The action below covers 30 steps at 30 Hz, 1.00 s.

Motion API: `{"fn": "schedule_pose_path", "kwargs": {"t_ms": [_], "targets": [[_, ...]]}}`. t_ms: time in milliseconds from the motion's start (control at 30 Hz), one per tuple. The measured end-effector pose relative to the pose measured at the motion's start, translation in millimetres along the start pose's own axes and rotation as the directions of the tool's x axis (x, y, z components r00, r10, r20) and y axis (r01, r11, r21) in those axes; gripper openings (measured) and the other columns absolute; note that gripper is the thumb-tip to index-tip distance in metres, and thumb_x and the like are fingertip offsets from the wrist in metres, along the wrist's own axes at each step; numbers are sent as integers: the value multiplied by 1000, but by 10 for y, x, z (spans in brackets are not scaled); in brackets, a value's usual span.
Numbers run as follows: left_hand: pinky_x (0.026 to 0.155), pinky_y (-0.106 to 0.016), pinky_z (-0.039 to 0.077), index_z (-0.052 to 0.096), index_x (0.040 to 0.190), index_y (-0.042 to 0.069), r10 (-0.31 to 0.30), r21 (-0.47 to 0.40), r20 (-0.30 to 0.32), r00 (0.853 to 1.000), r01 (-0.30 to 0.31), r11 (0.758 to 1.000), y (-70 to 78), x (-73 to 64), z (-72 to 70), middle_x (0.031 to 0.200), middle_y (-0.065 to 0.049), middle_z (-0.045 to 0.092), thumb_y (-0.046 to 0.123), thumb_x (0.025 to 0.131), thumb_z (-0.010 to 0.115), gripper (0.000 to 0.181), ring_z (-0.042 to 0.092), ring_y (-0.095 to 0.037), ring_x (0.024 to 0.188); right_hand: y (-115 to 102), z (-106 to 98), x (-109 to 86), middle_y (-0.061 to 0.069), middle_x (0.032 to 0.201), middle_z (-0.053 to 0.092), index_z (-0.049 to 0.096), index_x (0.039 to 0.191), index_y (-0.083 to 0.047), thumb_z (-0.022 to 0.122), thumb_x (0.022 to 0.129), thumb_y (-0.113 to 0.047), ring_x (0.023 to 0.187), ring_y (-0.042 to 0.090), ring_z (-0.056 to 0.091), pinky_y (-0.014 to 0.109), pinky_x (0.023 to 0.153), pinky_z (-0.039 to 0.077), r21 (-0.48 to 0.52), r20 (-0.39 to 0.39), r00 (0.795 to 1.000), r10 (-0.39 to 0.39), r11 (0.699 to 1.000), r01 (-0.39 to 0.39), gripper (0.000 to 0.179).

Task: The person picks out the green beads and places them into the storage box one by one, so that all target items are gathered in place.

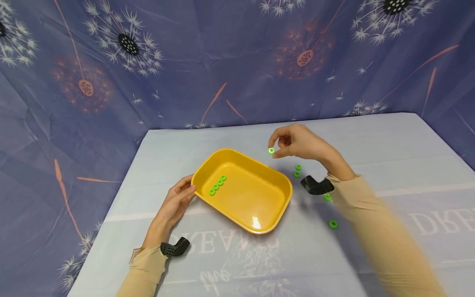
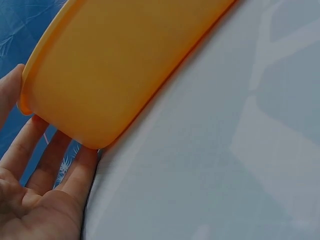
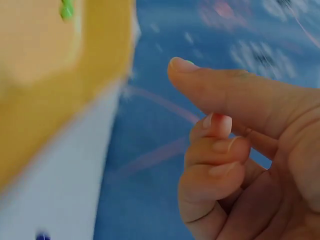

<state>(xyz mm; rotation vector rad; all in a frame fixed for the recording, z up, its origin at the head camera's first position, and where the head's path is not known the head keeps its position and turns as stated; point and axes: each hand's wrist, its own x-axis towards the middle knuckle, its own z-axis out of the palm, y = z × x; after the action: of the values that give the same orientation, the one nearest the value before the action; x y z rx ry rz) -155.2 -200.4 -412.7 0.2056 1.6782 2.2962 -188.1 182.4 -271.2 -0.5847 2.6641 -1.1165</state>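
Note:
A yellow plastic tray (image 1: 248, 194) sits at a slant on the table, with a row of several small green rings (image 1: 216, 187) inside near its left end. My left hand (image 1: 177, 202) holds the tray's left corner. In the left wrist view, its thumb is at the rim of the tray (image 2: 110, 75) and its fingers touch the outer wall. Above the table, past the tray's far right side, my right hand (image 1: 298, 142) pinches one green ring (image 1: 271, 151) between thumb and forefinger. The right wrist view shows the thumb of this hand (image 3: 240, 130), which mostly hides the ring.
More green rings lie on the table right of the tray: a pair (image 1: 298, 170), some partly behind the wrist camera (image 1: 317, 185), and one ring (image 1: 333, 224) nearer me. A pale printed cloth (image 1: 230, 264) covers the table. Behind hangs a blue dandelion-patterned curtain (image 1: 237, 62).

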Motion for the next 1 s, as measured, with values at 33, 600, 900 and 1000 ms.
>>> {"fn": "schedule_pose_path", "kwargs": {"t_ms": [33,600,900,1000], "targets": [[95,-21,51,61,125,14,2,1,0,1000,-2,1000,2,-2,-7,121,0,60,3,100,55,28,59,-11,108,-98,88,108,6,69,53,71,98,-8,79,82,-6,60,16,44,26,56,37,-22,39,999,-28,999,29,18],[98,-22,50,56,130,9,-9,42,10,1000,8,999,-1,16,4,124,0,57,5,100,55,31,57,-12,113,-699,1424,812,-4,84,63,74,85,-15,80,83,-15,79,16,52,26,67,45,-337,422,906,17,931,140,6],[98,-22,50,58,128,11,4,34,19,1000,-5,999,-5,19,3,123,0,58,5,100,55,29,58,-11,110,-694,1513,780,-5,86,63,73,86,-14,77,82,-3,77,14,52,24,66,45,-373,439,898,35,916,146,12],[97,-22,51,58,127,12,6,33,16,1000,-6,999,-8,5,-3,123,0,58,4,100,55,28,59,-11,110,-695,1549,770,-6,84,62,73,85,-14,76,84,-4,76,14,52,24,65,46,-386,447,894,38,910,154,11]]}}
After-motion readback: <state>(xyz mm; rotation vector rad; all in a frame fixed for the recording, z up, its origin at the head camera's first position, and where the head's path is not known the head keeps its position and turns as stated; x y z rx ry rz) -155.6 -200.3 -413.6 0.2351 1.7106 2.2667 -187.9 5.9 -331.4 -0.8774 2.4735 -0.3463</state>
